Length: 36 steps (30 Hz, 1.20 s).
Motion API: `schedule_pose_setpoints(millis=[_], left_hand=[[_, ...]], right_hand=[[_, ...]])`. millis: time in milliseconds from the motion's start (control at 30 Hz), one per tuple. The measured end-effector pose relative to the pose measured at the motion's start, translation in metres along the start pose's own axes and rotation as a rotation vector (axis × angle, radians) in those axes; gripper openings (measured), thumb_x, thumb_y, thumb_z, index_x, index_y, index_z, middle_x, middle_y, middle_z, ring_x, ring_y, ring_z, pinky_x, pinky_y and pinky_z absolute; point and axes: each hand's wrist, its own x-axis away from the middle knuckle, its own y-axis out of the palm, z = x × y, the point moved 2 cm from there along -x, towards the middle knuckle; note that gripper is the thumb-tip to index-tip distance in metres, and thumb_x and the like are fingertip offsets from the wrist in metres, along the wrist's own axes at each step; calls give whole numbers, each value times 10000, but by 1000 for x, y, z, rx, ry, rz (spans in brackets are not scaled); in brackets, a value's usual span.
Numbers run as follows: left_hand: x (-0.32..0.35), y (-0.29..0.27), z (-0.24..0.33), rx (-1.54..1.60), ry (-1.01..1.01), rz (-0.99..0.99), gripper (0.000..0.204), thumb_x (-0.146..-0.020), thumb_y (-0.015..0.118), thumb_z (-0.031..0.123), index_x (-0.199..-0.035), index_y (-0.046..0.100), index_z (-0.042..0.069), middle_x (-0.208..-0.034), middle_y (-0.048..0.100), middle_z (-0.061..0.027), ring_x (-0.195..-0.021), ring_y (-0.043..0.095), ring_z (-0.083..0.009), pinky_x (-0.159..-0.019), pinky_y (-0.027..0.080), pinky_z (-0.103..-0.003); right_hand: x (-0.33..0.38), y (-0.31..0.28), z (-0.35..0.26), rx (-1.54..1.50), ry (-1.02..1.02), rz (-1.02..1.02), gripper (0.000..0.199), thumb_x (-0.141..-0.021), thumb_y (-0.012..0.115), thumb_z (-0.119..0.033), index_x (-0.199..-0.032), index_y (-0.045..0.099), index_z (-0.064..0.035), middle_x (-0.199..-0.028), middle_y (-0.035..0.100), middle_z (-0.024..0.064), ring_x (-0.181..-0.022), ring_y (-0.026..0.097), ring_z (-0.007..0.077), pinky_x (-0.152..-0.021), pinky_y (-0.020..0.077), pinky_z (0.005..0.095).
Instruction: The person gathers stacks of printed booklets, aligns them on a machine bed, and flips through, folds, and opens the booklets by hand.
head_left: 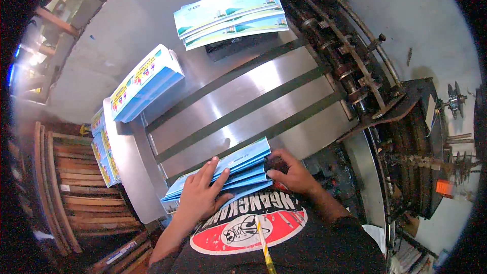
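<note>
A fanned bundle of blue folded paper sheets (242,165) lies at the near edge of a steel machine table (238,96). My left hand (200,193) rests flat on top of the bundle, fingers spread. My right hand (291,172) grips the bundle's right end with thumb and fingers curled around it. Both hands are close to my chest, just above my dark printed shirt.
Another blue stack with a yellow printed top (144,83) sits at the table's left. A stack of printed sheets (231,15) lies at the far end. Dark rollers and gears (355,71) run along the right. Wooden slats (86,193) lie at lower left.
</note>
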Motion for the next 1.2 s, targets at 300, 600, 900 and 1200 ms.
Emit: schedule_pose_setpoints(millis=[300,600,900,1200], left_hand=[[4,1,-2,-4,-35,-18,646,-808,680,452,-1350,485,157,-1446,391,-215,-1232,494,-344,-875,443,-433],[10,-4,-6,-1,-18,-10,601,-816,671,446,-1334,504,192,-1434,416,-190,-1225,503,-332,-841,454,-438],[16,-8,-14,11,-28,13,604,-809,679,422,-1345,501,207,-1426,430,-178,-1209,519,-329,-833,452,-431],[21,-10,-16,22,-34,-1,596,-827,667,421,-1364,485,238,-1410,444,-178,-1206,520,-323,-824,451,-434]], right_hand=[[-16,5,-7,428,-429,-88,337,-872,641,-231,-1127,603,-15,-1091,603,63,-965,569,164,-912,441,329],[-15,26,4,-277,215,-234,255,-887,657,-282,-1010,676,-60,-830,646,-1,-698,556,83,-597,457,251],[-17,40,-3,-272,337,-197,292,-871,653,-344,-1028,680,-99,-744,601,-49,-558,475,58,-483,384,224],[-22,52,3,-396,90,-201,461,-823,694,-333,-1187,606,-64,-1044,655,38,-887,586,145,-762,492,319]])
